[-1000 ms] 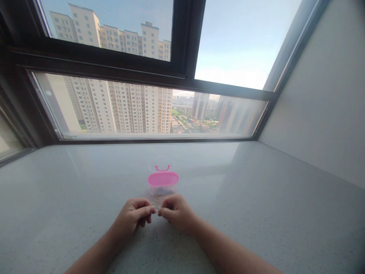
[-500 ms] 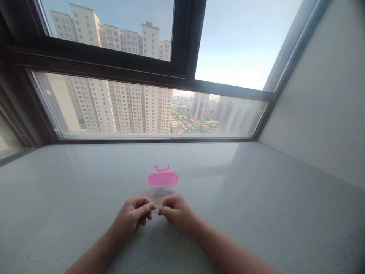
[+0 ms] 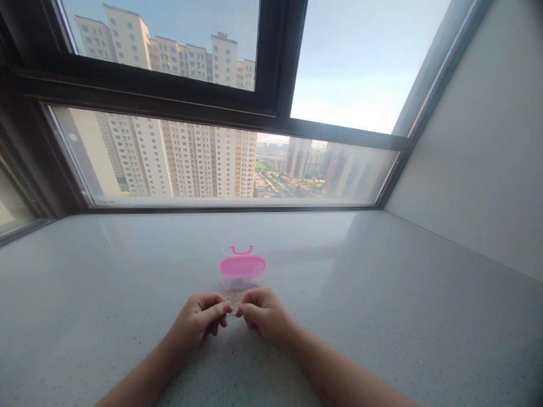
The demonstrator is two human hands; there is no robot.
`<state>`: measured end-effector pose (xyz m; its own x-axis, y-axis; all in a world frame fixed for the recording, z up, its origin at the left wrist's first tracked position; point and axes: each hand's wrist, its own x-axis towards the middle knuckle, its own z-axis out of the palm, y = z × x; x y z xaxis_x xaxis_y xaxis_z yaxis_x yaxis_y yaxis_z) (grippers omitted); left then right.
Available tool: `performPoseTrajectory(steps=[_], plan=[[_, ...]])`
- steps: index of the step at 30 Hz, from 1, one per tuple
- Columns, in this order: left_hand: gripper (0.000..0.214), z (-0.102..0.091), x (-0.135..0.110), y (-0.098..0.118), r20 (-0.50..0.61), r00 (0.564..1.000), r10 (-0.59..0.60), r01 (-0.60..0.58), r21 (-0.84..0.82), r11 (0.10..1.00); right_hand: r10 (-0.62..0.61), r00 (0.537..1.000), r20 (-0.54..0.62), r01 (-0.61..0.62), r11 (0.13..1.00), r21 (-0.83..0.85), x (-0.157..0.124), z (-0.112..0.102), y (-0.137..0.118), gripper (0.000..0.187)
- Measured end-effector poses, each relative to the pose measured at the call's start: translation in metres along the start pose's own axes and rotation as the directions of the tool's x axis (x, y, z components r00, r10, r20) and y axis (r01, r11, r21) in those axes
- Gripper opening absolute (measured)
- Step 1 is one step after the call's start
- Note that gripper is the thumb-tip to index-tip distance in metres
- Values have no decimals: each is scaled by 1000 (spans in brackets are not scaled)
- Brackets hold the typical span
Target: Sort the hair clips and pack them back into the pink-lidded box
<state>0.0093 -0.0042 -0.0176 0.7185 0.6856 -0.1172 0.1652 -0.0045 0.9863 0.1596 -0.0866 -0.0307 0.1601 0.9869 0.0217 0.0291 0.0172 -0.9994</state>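
Note:
My left hand (image 3: pixel 199 321) and my right hand (image 3: pixel 263 314) rest close together on a pale stone window ledge (image 3: pixel 382 316). Both pinch a tiny clear piece (image 3: pixel 233 306) between thumb and fingertips; it is too small to name. Just beyond the fingertips stands a small clear box with a pink lid (image 3: pixel 242 271). A thin pink handle (image 3: pixel 241 249) sticks out behind the box.
A wide window with a dark frame (image 3: pixel 237 208) closes the far edge of the ledge, with tower blocks outside. A plain white wall (image 3: pixel 479 169) slopes along the right side. Another dark frame edge borders the ledge at far left.
Both hands have hardly moved; the fingertips shifted slightly around the small clear piece. The pink-lidded box has stayed in place.

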Motion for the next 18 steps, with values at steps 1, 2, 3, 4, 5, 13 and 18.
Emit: performPoseTrajectory(steps=[1,2,3,4,5,13,18], plan=[[27,0,0,0,1,1000,0,0,0,1000,4,1000,2,-4,1000,3,0,0,0,11],[27,0,0,0,3,1000,1,-1,-1,1000,6,1000,1,-6,1000,7,0,0,0,11],[27,0,0,0,4,1000,2,-2,-2,1000,8,1000,2,-8,1000,11,0,0,0,11],[27,0,0,0,5,1000,0,0,-2,1000,8,1000,3,-8,1000,15,0,0,1,11],[26,0,0,0,6,1000,-3,3,-1,1000,7,1000,6,-7,1000,17,0,0,1,10],[27,-1,0,1,15,1000,-19,19,14,1000,35,999,11,-35,999,5,1,0,2,10],[26,-1,0,1,16,1000,0,0,25,1000,20,1000,23,-21,1000,10,1,-1,2,12]])
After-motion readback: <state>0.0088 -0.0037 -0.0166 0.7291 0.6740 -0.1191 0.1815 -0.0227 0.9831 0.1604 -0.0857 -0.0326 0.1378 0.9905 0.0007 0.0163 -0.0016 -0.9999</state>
